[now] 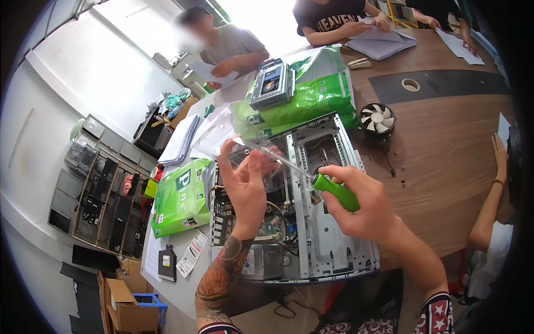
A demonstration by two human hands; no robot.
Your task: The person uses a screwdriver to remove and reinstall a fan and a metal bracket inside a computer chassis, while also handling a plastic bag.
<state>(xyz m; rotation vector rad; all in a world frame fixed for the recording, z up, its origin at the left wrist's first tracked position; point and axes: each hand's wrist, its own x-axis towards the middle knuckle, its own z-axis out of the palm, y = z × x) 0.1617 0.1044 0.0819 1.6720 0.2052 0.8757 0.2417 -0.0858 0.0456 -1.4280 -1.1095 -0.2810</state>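
Observation:
My right hand (359,203) is closed around the green handle of a screwdriver (340,193). Its long thin shaft slants up and left to my left hand (245,183). That hand is raised with thumb and fingers apart, the fingertips close to the screwdriver's tip; whether they touch it is unclear. Something clear, like thin plastic, shows around those fingers, too blurred to name. Beneath both hands lies an open computer case (339,245), its metal frame on the right and a circuit board (272,225) with cables on the left. A boxy metal power supply (261,261) sits at its near left corner.
A metal drive unit (272,83) rests on a green paper pack (322,103) beyond the case; another pack (183,197) lies left. A cooling fan (377,119), small loose screws and a tape roll (410,85) are on the right. Several people handle papers around the table.

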